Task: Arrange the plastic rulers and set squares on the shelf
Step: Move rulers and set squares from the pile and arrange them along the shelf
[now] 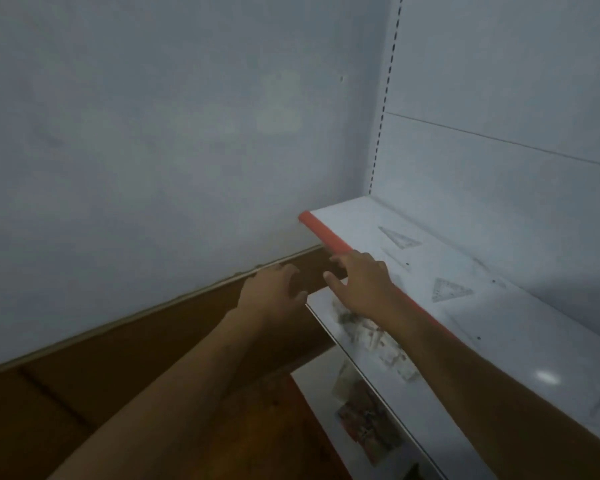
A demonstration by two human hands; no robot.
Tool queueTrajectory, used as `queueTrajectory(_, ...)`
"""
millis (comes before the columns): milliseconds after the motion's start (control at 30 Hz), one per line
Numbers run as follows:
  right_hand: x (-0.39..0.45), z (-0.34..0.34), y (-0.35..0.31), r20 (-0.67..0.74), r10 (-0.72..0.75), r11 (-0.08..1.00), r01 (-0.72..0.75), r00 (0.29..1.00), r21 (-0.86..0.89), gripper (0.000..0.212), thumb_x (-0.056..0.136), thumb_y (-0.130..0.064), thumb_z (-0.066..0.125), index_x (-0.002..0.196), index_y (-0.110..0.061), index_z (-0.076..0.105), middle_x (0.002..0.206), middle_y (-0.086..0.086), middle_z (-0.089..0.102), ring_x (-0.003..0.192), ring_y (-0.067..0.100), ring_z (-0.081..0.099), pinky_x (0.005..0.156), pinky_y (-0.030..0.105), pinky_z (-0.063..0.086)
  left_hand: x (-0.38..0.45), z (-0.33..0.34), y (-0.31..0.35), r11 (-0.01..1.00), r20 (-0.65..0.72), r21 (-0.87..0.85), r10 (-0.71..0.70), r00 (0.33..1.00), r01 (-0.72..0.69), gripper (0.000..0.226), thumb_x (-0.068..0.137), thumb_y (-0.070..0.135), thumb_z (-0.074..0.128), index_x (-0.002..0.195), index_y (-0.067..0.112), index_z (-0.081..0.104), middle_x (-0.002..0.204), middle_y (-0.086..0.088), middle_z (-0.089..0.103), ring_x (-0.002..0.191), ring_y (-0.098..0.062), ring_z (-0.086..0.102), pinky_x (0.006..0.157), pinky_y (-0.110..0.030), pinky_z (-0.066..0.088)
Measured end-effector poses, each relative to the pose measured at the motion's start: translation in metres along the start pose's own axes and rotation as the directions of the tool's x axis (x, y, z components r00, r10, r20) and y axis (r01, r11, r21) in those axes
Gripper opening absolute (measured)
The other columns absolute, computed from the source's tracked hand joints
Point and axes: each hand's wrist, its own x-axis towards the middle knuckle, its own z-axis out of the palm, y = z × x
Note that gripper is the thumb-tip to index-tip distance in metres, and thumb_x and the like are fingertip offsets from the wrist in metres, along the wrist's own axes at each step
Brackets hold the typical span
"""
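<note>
A: Where the forearms come in from the near edge, what do the hands hold?

B: Nothing that I can see. The left hand [274, 289] hangs in the air left of the shelf [520, 344], fingers curled loosely and parted. The right hand [364, 284] is at the shelf's red edge strip [326, 237], fingers spread and pointing left; I cannot tell whether it touches the strip. The two hands are near each other but apart.

A: And below them?

B: A lower shelf [440, 441] carries blurred packets; I cannot make out what they are.

A: Where are the set squares?

B: Flat on the upper shelf, right of the right hand. One clear set square [449, 289] lies near the middle. A second set square [399, 237] lies farther back, toward the left end. Faint straight outlines between and beside them may be rulers, but the blur hides them.

A: Beyond that?

B: The shelf's white back panel [499, 98] with a slotted upright [385, 98], and a pale wall [153, 133] to the left above a brown floor [66, 393].
</note>
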Motion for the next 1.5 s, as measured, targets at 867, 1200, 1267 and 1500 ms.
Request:
queueTrajectory(867, 0.213, 0.082, 0.095, -0.001, 0.189, 0.981, -0.189, 0.982, 0.041, 0.033, 0.094, -0.04, 0.049, 0.12, -0.022, 0.057, 0.121, -0.003, 0.059, 0.112, 0.017, 0.051, 0.096, 0.036, 0.034, 0.275, 0.065, -0.002, 0.947, 0.095, -0.208, 0.271, 0.958, -0.247, 0.024, 0.095, 0.029, 0.052, 0.113, 0.018, 0.062, 0.108, 0.002, 0.064, 0.089, -0.01, 0.057, 0.076, -0.02, 0.042)
queueTrajectory(1200, 0.169, 0.049, 0.187, -0.128, 0.624, 0.776, -0.63, 0.771, -0.012, 0.029, 0.09, -0.037, 0.056, 0.111, -0.018, 0.063, 0.105, 0.003, 0.061, 0.1, 0.022, 0.056, 0.082, 0.032, 0.038, 0.365, 0.123, 0.075, 0.738, 0.222, -0.324, 0.667, 0.711, -0.592, 0.031, 0.093, 0.032, 0.056, 0.123, 0.021, 0.058, 0.12, 0.002, 0.06, 0.11, -0.017, 0.052, 0.094, -0.027, 0.038)
queueTrajectory(1267, 0.156, 0.044, 0.192, -0.085, 0.708, 0.705, -0.709, 0.701, 0.024, 0.029, 0.09, -0.041, 0.057, 0.109, -0.02, 0.064, 0.104, 0.0, 0.06, 0.097, 0.019, 0.056, 0.082, 0.029, 0.04, 0.375, 0.134, 0.089, 0.702, 0.25, -0.344, 0.709, 0.659, -0.624, 0.035, 0.094, 0.035, 0.054, 0.126, 0.023, 0.057, 0.126, 0.002, 0.058, 0.115, -0.018, 0.049, 0.099, -0.032, 0.038)
queueTrajectory(1500, 0.127, 0.047, 0.173, -0.027, 0.783, 0.623, -0.782, 0.622, 0.035, 0.044, 0.084, -0.05, 0.063, 0.115, -0.02, 0.062, 0.11, -0.007, 0.052, 0.102, 0.009, 0.052, 0.083, 0.016, 0.033, 0.376, 0.157, 0.112, 0.639, 0.275, -0.264, 0.768, 0.578, -0.723, 0.061, 0.089, 0.056, 0.052, 0.139, 0.022, 0.045, 0.144, 0.001, 0.045, 0.133, -0.02, 0.036, 0.106, -0.039, 0.031)
